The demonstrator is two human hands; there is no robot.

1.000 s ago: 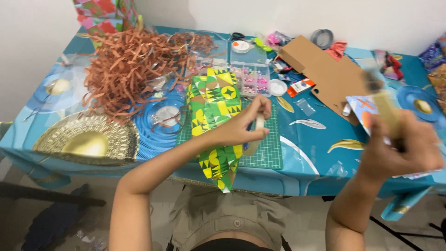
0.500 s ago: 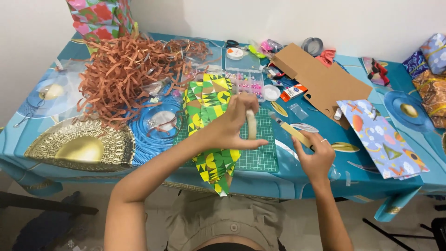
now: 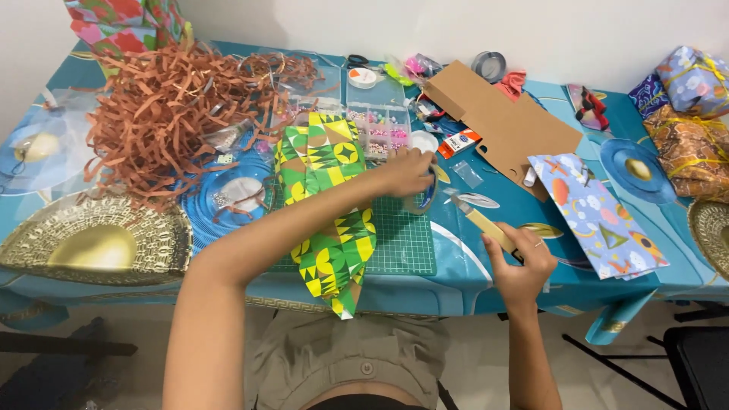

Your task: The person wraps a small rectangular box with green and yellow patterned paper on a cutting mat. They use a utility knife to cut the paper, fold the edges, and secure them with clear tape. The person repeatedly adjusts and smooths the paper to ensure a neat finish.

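My left hand [image 3: 406, 171] stretches forward, fingers curled around a tape roll [image 3: 422, 196] on the green cutting mat [image 3: 402, 243]; earlier it was nearer me. My right hand [image 3: 520, 262] grips a utility knife [image 3: 478, 219], blade pointing toward the roll

Left hand [image 3: 406, 171] reaches forward, fingers curled; right hand [image 3: 520, 262] is fisted.

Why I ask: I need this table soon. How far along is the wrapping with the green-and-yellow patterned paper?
Done: two wrapped parcels sit at far right. In hand: the left hand grips a small roll, seemingly tape; the right hand holds a tan-handled craft knife. Left: the green-and-yellow patterned paper lies loose across the green cutting mat, wrapped round nothing visible.
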